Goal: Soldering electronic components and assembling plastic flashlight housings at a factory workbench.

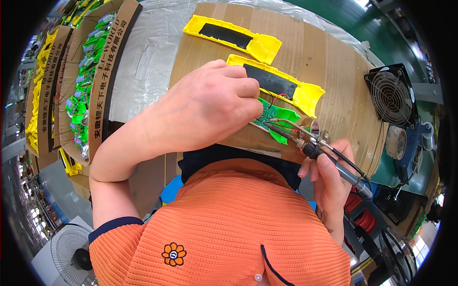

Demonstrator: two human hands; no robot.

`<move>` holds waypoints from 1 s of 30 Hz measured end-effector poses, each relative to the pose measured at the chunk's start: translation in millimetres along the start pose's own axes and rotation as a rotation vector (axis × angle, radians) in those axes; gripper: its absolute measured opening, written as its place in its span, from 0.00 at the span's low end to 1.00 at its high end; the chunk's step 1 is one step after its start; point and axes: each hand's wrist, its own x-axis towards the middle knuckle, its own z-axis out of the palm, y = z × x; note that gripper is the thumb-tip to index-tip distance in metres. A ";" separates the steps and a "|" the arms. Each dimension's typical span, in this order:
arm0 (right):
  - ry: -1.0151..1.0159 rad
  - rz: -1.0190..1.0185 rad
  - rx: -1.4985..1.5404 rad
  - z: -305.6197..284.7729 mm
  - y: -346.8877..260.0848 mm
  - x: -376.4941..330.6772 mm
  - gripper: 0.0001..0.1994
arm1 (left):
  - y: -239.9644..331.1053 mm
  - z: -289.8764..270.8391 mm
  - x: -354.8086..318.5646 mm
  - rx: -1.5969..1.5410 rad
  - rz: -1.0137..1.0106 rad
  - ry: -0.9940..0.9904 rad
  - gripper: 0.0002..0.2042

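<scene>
My left hand [210,102] pinches a small green circuit board [275,117] with thin red and black wires, pressing it against the cardboard-covered bench [334,66]. My right hand [329,178] grips a soldering iron [315,148] by its dark handle, the metal tip pointing left onto the board. A yellow plastic housing with a black insert [276,83] lies just behind the board. A second yellow housing [234,35] lies farther back.
Cardboard boxes [102,71] at the left hold many green parts and yellow housings. A small black square fan [391,97] stands at the right of the bench, a solder spool [396,142] beside it. A floor fan [71,250] stands at the lower left.
</scene>
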 end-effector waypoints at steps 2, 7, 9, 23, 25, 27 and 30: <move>-0.003 -0.006 -0.004 -0.4 -1.0 -0.2 0.11 | -0.3 -0.1 0.8 0.002 0.000 -0.012 0.07; 0.030 -0.129 0.063 -5.7 -9.6 -1.8 0.11 | -0.3 0.7 0.4 0.006 0.002 -0.006 0.07; 0.017 -0.203 0.062 -11.4 -10.0 3.2 0.11 | -0.5 1.1 0.3 0.009 0.005 -0.007 0.07; -0.059 -0.063 -0.020 -11.8 -15.6 4.6 0.10 | 2.6 -2.6 0.7 0.031 -0.015 -0.059 0.08; -0.060 -0.003 -0.060 -6.7 -16.6 4.2 0.10 | 2.6 -1.8 0.7 0.034 -0.019 -0.058 0.08; -0.054 0.008 -0.053 -4.6 -17.5 4.7 0.10 | 2.5 -1.6 1.2 0.038 -0.022 -0.056 0.08; -0.060 0.042 -0.068 -4.3 -17.6 7.0 0.10 | 2.1 -1.1 1.6 0.033 -0.025 -0.056 0.08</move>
